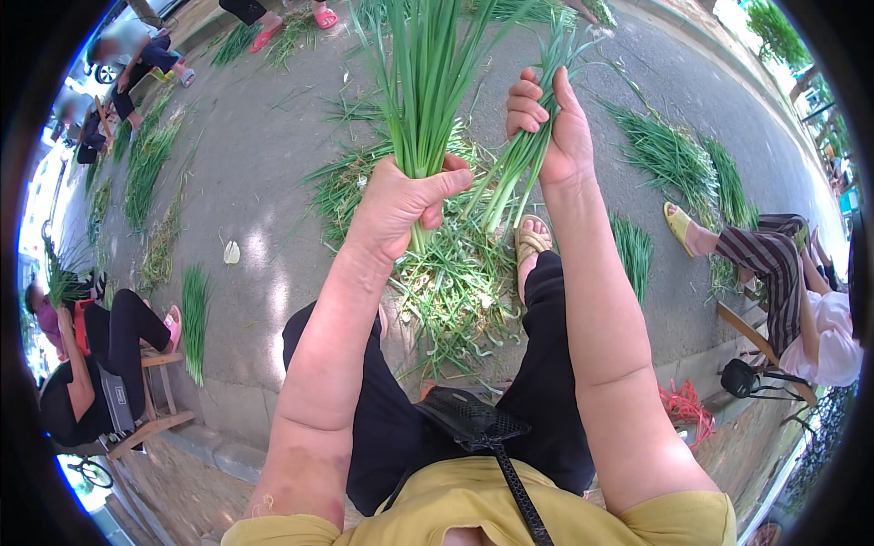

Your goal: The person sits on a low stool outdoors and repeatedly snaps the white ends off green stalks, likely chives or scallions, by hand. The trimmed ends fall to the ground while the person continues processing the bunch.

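Observation:
My left hand (403, 202) is wrapped round the lower stems of a thick bunch of green chives (426, 100), whose leaves fan upward and away from me. Beside it on the right, my right hand (566, 136) has its fingers curled round a thinner bunch of chives (514, 168). This one hangs tilted, pale stem ends down and left, leaf tips up past the fingers. The two bunches are apart. Below both hands, between my feet, lies a loose heap of chive scraps and trimmings (460, 296), green mixed with straw-coloured bits.
Rows of chives lie on the grey pavement (273, 155), some at the left (195, 318) and some at the right (669, 155). People sit on low wooden stools at both sides. A black bag (469, 419) rests on my lap; red plastic strips (687, 414) lie at the right.

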A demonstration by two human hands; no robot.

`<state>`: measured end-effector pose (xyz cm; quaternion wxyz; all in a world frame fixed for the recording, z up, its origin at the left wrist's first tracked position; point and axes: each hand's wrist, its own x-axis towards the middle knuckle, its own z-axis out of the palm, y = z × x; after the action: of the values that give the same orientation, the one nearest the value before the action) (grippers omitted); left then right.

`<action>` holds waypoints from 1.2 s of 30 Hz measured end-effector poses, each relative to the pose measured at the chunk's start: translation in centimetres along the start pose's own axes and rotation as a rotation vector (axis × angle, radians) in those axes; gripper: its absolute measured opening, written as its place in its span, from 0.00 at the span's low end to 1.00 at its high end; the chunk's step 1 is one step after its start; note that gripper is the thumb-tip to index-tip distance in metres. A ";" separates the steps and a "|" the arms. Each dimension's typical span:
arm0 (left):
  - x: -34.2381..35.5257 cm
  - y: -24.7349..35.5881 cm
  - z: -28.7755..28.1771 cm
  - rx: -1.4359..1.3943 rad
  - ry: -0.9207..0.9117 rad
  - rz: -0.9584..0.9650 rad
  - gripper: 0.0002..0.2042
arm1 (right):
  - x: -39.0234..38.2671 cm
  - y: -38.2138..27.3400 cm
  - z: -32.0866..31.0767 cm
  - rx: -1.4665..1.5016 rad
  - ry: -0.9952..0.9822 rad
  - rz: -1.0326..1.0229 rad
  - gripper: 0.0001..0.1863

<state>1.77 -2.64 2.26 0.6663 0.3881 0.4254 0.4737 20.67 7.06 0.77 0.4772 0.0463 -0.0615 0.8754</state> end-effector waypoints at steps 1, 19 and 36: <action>0.0 0.0 0.2 -0.003 -0.013 -0.011 0.11 | 0.0 -0.1 -0.1 0.001 -0.005 -0.004 0.16; 0.3 0.7 -2.6 -0.461 -0.088 -0.027 0.10 | -0.1 1.6 1.2 -0.645 0.264 -0.007 0.12; 0.5 0.6 -2.1 -0.495 -0.068 0.019 0.08 | -0.5 7.0 2.6 -0.860 0.241 -0.077 0.12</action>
<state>-0.31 -1.74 2.02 0.7507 0.2326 0.2699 0.5563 15.10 2.50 2.88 0.4892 -0.2564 -0.3621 0.7509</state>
